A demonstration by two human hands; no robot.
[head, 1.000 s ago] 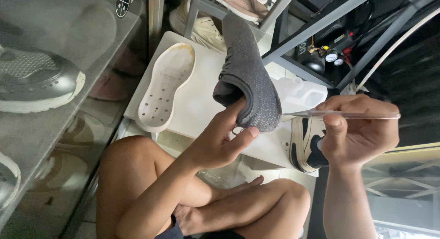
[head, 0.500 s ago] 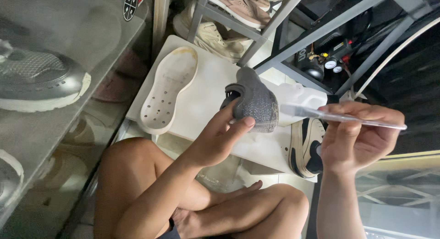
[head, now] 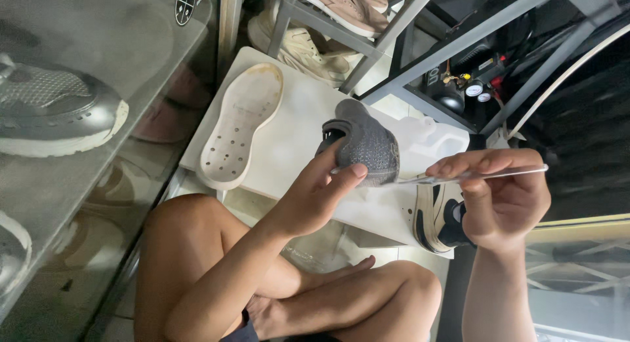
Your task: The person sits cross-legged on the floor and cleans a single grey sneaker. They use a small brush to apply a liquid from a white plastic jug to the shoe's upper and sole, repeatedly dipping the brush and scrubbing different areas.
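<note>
My left hand (head: 314,196) grips a grey knit shoe upper (head: 364,144) by its lower edge and holds it above a white board (head: 295,129). My right hand (head: 502,198) pinches a thin clear stick-like tool (head: 485,174), whose tip reaches toward the grey upper. A cream shoe sole (head: 239,124) with small holes lies flat on the left part of the board. My bare legs (head: 262,283) are crossed below the board.
A black and white shoe (head: 438,217) lies at the board's right end, and a white plastic jug (head: 433,142) stands behind the upper. A glass shelf holds a grey sneaker (head: 56,112) at left. A metal rack (head: 367,43) with beige shoes stands behind.
The grey upper has turned in my left hand, from standing tall to showing its toe, and moved lower. My right hand with the tool has shifted slightly closer to it.
</note>
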